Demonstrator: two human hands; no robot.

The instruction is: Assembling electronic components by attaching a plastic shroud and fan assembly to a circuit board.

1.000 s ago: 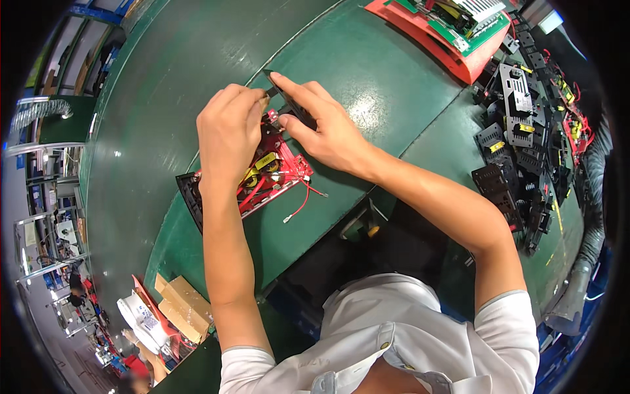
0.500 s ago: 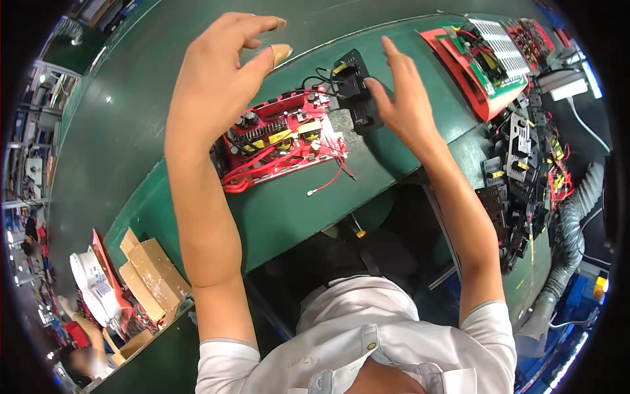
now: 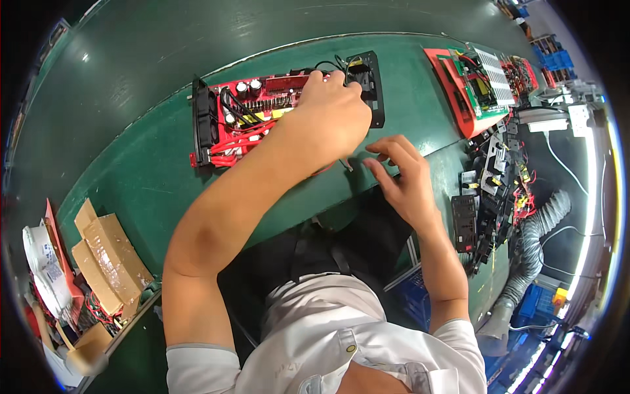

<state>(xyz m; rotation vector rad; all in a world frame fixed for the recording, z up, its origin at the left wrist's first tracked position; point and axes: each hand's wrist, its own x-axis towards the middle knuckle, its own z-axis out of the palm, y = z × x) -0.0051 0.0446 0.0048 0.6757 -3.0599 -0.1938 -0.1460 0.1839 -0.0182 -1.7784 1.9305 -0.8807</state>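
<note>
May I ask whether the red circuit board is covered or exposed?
Exposed: the red circuit board shows capacitors and red wires; the left hand hides part.

The person's left hand [image 3: 333, 117] covers the right end of a red circuit board [image 3: 268, 88], beside a black panel [image 3: 373, 95]; the right hand [image 3: 408, 176], fingers parted, hovers over the green table's [image 3: 410, 82] edge.

Surface: green and glossy [image 3: 154, 154], a pale seam [image 3: 289, 44] curving across it beyond the parts.
Middle: red circuit board [image 3: 262, 103], a black plate [image 3: 205, 121] standing at its left end.
Beside the board's right end: black panel [image 3: 374, 88], lying near it.
Right: orange-red sheet [image 3: 448, 88] under a green board [image 3: 469, 82]; nearer, crowded black parts [image 3: 487, 197].
Left: open cardboard box [image 3: 111, 253].
</note>
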